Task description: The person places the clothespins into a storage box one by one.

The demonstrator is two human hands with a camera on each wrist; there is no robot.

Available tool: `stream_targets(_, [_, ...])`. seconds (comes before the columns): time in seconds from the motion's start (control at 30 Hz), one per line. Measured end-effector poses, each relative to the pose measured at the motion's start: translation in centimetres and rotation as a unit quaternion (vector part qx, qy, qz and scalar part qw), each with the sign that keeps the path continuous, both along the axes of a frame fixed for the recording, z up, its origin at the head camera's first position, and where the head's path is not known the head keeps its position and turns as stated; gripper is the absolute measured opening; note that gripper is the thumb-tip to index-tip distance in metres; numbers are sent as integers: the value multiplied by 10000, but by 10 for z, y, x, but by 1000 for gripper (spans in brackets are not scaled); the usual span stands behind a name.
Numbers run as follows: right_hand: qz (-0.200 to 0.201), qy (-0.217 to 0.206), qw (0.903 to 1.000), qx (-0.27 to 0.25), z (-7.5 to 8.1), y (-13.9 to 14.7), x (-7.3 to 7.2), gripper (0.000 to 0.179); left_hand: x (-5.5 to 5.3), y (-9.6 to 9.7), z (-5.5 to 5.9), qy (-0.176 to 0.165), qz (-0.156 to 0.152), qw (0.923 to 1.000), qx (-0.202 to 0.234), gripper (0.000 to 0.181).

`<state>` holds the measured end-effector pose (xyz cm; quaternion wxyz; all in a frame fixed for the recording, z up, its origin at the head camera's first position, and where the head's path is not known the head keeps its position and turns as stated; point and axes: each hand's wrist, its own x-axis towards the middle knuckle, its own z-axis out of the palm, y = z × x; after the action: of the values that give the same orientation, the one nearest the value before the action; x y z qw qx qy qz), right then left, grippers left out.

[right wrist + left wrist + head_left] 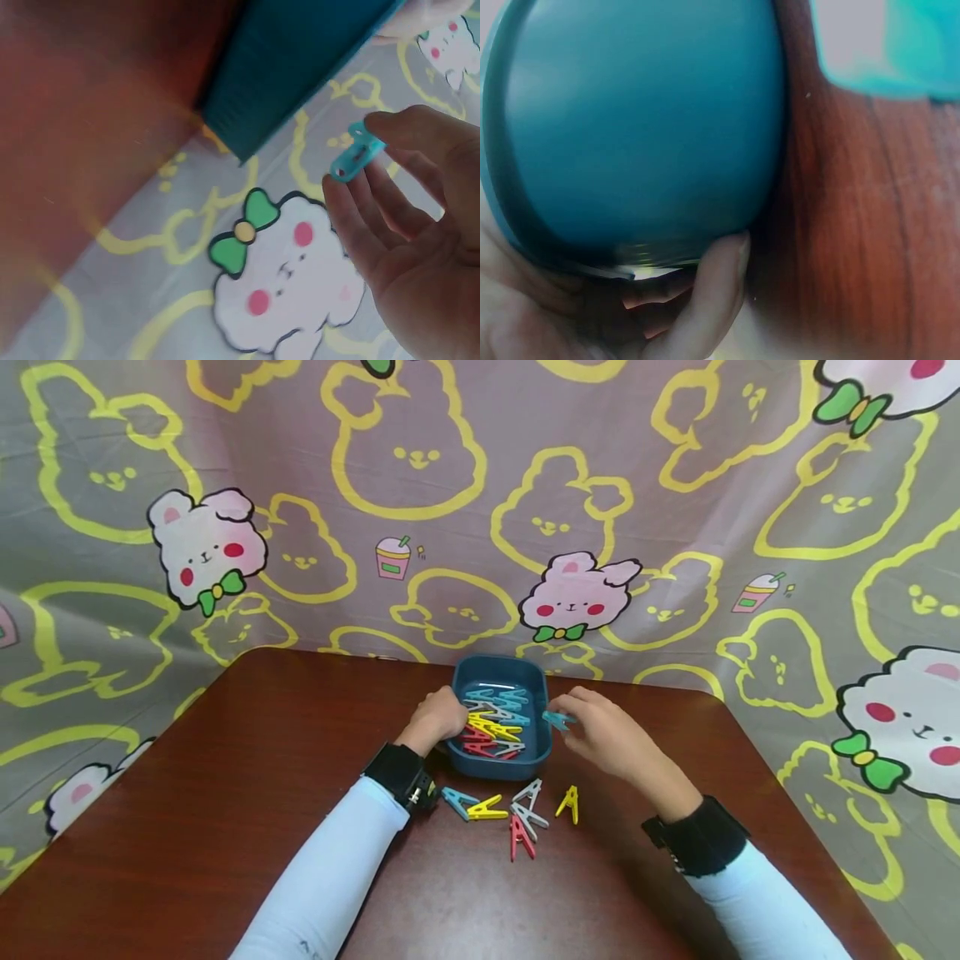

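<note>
Right fingers [567, 702] partly hide the blue clip [556, 720].

1. Bin [498, 768]: 1.
2. Loose blue clip [456, 797] on table [247, 760]: 1.
3. Loose yellow clips [483, 811]: 2.
4. Loose grey clips [529, 817]: 2.
5. Loose red clip [517, 830]: 1.
6. Held blue clip [556, 720]: 1.
7. Clips in bin [491, 727]: overlapping; exact count unreadable.
8. Hands [600, 731]: 2.

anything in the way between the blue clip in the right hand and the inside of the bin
Only the bin's right rim: the right hand holds the blue clip just beside it. Nothing else visible blocks the path.
</note>
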<state>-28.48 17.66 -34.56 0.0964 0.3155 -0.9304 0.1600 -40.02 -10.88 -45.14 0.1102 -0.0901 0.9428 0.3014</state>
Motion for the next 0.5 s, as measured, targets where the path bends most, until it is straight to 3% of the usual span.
stream_targets(0.23, [365,-15,9906,1321,20,-35,-32,33,-11,-3,-8,31,-128,9999,-100,53])
stream_targets(0.5, [574,-419,9603,2699,21,-66,-58,29,-8,-2,-6,-62,-77,9999,27,50])
